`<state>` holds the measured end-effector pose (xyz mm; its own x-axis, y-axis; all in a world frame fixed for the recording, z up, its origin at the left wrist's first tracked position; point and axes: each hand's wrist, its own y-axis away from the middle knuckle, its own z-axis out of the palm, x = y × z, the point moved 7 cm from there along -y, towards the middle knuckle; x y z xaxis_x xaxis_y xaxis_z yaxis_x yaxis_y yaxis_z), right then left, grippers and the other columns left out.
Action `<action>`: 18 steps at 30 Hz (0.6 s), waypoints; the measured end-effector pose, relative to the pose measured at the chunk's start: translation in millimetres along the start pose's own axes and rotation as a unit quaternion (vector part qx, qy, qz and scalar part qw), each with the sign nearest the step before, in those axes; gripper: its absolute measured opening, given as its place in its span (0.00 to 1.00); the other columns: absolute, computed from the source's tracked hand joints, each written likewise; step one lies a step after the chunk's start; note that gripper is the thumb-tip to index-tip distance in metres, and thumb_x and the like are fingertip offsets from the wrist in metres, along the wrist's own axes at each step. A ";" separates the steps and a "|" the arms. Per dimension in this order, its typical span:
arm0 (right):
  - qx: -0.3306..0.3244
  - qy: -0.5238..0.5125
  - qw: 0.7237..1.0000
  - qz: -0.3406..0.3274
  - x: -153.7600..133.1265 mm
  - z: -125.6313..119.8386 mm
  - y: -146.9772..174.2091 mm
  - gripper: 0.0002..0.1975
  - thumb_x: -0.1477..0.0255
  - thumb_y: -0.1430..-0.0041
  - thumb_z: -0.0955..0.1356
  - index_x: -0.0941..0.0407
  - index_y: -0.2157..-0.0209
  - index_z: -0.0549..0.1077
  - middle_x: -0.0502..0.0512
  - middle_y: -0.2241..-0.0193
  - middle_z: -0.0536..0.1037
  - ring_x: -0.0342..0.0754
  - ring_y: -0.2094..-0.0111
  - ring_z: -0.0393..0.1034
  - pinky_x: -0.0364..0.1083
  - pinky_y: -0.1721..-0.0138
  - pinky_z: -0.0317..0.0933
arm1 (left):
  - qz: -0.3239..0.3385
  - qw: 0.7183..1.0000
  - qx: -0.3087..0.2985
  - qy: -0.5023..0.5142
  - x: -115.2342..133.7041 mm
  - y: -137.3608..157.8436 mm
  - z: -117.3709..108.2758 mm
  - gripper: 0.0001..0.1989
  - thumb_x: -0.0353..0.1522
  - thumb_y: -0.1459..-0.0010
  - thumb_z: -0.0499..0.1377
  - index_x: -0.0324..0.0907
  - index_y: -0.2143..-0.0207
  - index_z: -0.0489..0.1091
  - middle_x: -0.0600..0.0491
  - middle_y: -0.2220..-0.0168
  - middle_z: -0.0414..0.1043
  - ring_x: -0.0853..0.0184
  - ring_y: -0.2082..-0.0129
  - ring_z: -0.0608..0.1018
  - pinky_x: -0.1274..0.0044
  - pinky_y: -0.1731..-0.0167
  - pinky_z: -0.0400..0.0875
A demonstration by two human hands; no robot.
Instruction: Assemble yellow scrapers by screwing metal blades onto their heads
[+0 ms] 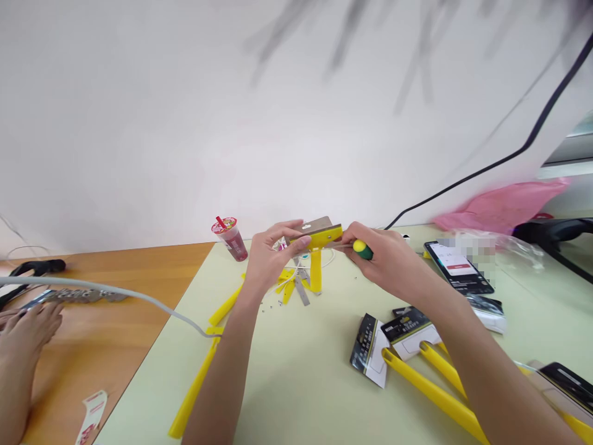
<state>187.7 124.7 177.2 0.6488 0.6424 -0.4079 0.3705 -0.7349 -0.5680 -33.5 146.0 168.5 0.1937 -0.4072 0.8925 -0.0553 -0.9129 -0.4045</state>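
Note:
My left hand is closed on a yellow scraper, gripping its wide head and a flat metal blade, with the yellow handle hanging downward. Closed in my right hand is a screwdriver with a green and yellow handle. Its shaft points left toward the scraper head; whether the tip touches a screw cannot be made out. Below the scraper, loose metal blades and small yellow pieces lie on the pale green table, with several tiny screws beside them.
A drink cup with a red straw stands near the wall. Yellow handles lie at left. Packaged yellow scrapers, a phone and a pink plastic bag are at right. Another person's hand rests at the wooden table.

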 end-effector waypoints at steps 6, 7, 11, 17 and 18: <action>0.019 -0.009 0.999 -0.028 -9.6 -8.7 0.5 0.06 0.76 0.31 0.68 0.50 0.59 0.68 0.58 0.44 0.80 0.51 0.61 0.76 0.49 0.59 0.64 | -0.043 0.998 -0.047 0.011 -8.0 -0.8 3.7 0.16 0.46 0.46 0.77 0.44 0.67 0.82 0.45 0.48 0.83 0.52 0.46 0.83 0.64 0.47 0.78; 0.011 -0.013 0.999 -0.031 -11.4 -9.1 0.8 0.06 0.76 0.31 0.68 0.51 0.60 0.69 0.58 0.43 0.80 0.51 0.60 0.76 0.50 0.59 0.64 | -0.052 0.997 -0.060 0.010 -8.2 0.3 6.4 0.17 0.46 0.47 0.77 0.43 0.68 0.81 0.47 0.54 0.84 0.55 0.52 0.83 0.65 0.50 0.78; 0.003 -0.024 1.000 -0.020 -12.7 -13.4 1.8 0.02 0.71 0.31 0.70 0.51 0.61 0.73 0.53 0.59 0.84 0.50 0.66 0.74 0.49 0.61 0.63 | -0.047 0.996 -0.074 0.008 -3.6 3.2 12.4 0.18 0.45 0.48 0.78 0.43 0.68 0.81 0.50 0.66 0.81 0.61 0.63 0.81 0.70 0.60 0.77; 0.002 0.011 0.999 0.047 -6.3 -28.0 5.2 0.06 0.64 0.31 0.72 0.50 0.57 0.78 0.49 0.68 0.80 0.48 0.70 0.71 0.48 0.65 0.62 | -0.029 0.995 -0.069 0.059 12.8 9.8 16.5 0.23 0.53 0.44 0.74 0.44 0.61 0.81 0.49 0.64 0.81 0.58 0.58 0.84 0.70 0.57 0.79; 0.005 0.010 0.998 0.057 -6.1 -31.9 6.2 0.07 0.63 0.31 0.72 0.50 0.57 0.78 0.49 0.69 0.80 0.48 0.70 0.71 0.48 0.66 0.62 | -0.025 0.995 -0.060 0.070 18.2 12.3 15.9 0.25 0.55 0.44 0.74 0.44 0.58 0.81 0.50 0.64 0.80 0.57 0.57 0.84 0.70 0.55 0.80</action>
<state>207.3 109.3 199.0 0.7004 0.5493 -0.4558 0.2859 -0.8010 -0.5260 -15.1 127.9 176.6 0.0609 -0.3540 0.9333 -0.1674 -0.9254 -0.3400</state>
